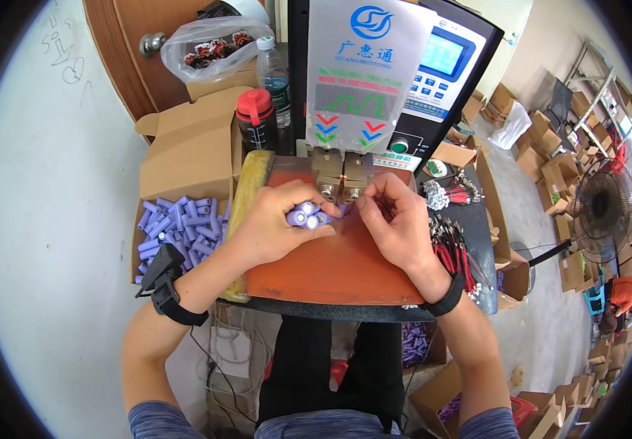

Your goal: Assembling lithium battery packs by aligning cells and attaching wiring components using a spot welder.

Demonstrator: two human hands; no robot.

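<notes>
A: What fills the containers around this bench?

B: At left, an open cardboard box [188, 150], flap raised, holds a jumbled heap of loose purple cylinders [184, 227]. Behind it, a clear plastic bag [184, 45] holds small red-and-black pieces. A clear bottle [274, 82] with a pale cap stands beside a dark cup [256, 126] with a red lid, both left of the machine [360, 80].

A: And below the tabletop?

B: More purple pieces lie in a carton [439, 350] under the right-hand end, and others in an open carton [429, 391] at lower right.

A: Where are the cylinders being worked on?

B: A small cluster of cylinders [303, 217] is held over the orange mat [308, 267], just beside the machine's metal blocks [341, 172], pale round ends showing.

A: How are the hands posed?

B: Both forearms reach up from the lower edge, a black band on each wrist. The left hand [275, 219] is curled around the cluster, thumb beneath and fingers over the top. The right hand [401, 228] sits at the right of the metal blocks, fingers bent, thumb and forefinger drawn near each other; whether they grip anything cannot be told. Bundles of red and black wires [458, 252] lie on the tabletop just beyond its wrist.
</notes>
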